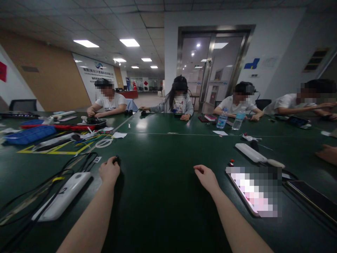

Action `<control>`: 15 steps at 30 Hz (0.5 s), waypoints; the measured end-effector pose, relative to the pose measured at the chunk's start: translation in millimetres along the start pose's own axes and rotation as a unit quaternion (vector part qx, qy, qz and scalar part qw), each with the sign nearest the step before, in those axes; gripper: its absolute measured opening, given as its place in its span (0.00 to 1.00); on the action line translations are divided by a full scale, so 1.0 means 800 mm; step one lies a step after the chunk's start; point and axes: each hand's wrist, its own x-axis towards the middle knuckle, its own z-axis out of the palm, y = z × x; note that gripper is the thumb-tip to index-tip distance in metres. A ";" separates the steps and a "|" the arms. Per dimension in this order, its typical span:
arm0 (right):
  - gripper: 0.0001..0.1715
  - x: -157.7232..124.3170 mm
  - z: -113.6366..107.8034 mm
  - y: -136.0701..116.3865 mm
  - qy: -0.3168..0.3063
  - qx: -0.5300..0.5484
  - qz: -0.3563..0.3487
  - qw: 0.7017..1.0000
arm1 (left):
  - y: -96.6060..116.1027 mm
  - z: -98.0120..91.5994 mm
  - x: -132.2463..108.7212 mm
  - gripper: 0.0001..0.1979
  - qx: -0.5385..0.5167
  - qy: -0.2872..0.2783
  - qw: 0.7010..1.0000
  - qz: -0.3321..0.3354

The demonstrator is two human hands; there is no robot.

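My left hand [109,170] is over the green table, its fingers closed around a small black object [116,160] whose kind I cannot make out. Just left of it lie black cables with a label marked 2 and a white power bank-like block [64,196], also marked 2. My right hand [207,178] rests at the table to the right, fingers curled together, and nothing shows in them. Nearest to it are a lit phone [244,193], its screen blurred out, and a tiny red and black piece [231,162].
Blue baskets [31,134], tangled wires and a coiled white cable [103,143] lie at the left. To the right are a white elongated device [250,152], a dark phone [313,196] and two water bottles [238,120]. Several people wearing headsets sit around the table.
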 end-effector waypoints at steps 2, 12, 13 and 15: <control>0.15 0.000 0.001 0.000 0.003 -0.003 -0.002 1.000 | 0.001 -0.001 -0.001 0.21 -0.002 0.000 1.000 -0.001; 0.15 -0.005 -0.002 -0.007 -0.003 -0.002 0.006 1.000 | 0.002 -0.005 -0.002 0.21 -0.007 0.000 1.000 0.006; 0.15 -0.005 -0.002 -0.008 -0.002 -0.002 0.007 1.000 | 0.002 -0.005 -0.001 0.21 -0.008 -0.002 1.000 0.007; 0.15 -0.005 -0.002 -0.008 0.000 -0.003 0.009 1.000 | 0.002 -0.005 -0.001 0.21 -0.011 -0.003 1.000 0.004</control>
